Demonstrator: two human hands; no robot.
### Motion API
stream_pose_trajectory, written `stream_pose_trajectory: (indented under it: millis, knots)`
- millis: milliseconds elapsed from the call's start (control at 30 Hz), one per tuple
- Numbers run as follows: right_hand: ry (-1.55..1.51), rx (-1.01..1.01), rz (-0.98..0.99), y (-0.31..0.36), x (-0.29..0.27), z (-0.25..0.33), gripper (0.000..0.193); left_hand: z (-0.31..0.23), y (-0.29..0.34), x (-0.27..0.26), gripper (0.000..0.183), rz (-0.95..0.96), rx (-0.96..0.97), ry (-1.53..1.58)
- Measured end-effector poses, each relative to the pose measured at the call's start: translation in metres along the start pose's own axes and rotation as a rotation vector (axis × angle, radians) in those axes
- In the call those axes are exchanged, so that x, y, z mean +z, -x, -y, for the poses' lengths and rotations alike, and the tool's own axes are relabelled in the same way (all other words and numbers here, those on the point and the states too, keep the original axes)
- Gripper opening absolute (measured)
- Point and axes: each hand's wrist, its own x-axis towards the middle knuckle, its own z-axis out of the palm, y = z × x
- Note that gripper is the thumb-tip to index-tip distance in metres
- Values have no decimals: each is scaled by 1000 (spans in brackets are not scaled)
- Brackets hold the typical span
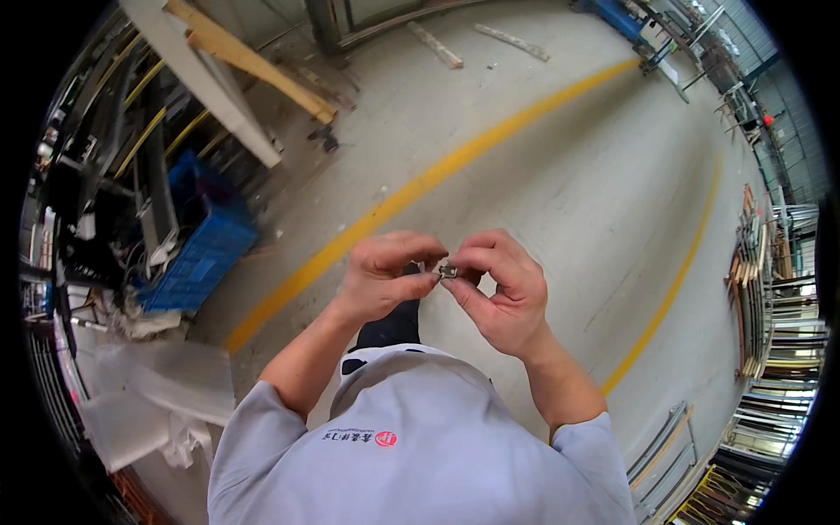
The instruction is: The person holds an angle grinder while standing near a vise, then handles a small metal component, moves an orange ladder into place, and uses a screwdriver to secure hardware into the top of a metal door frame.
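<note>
Between my two hands, in front of my body, is a small metal piece [448, 271] with a silvery, shiny look; its exact kind is too small to make out. My right hand [507, 284] pinches it between thumb and fingertips. From the other side, my left hand [385, 273] meets it with thumb and fingers pressed together. Whether the left fingertips hold a part of their own or only the same piece is hidden. Both hands are held in the air above the floor.
A blue plastic crate [206, 254] with dark metal profiles stands at left, above a white plastic sheet [157, 394]. A yellow line [420, 184] crosses the grey floor [560, 166]. Racks of long bars [779, 350] line the right side. Two loose strips [512, 41] lie far ahead.
</note>
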Motion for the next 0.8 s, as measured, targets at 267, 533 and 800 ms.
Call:
stream_pose_trajectory:
  millis: [267, 533, 800]
  knots:
    - [90, 64, -57, -240, -102, -130, 25, 75, -303, -60, 18, 145, 291, -392]
    - [-296, 282, -290, -414, -214, -279, 17, 182, -555, -58, 16, 186, 376, -592]
    - [-457, 619, -279, -583, -386, -455, 8, 293, -824, -17, 18, 295, 533, -865]
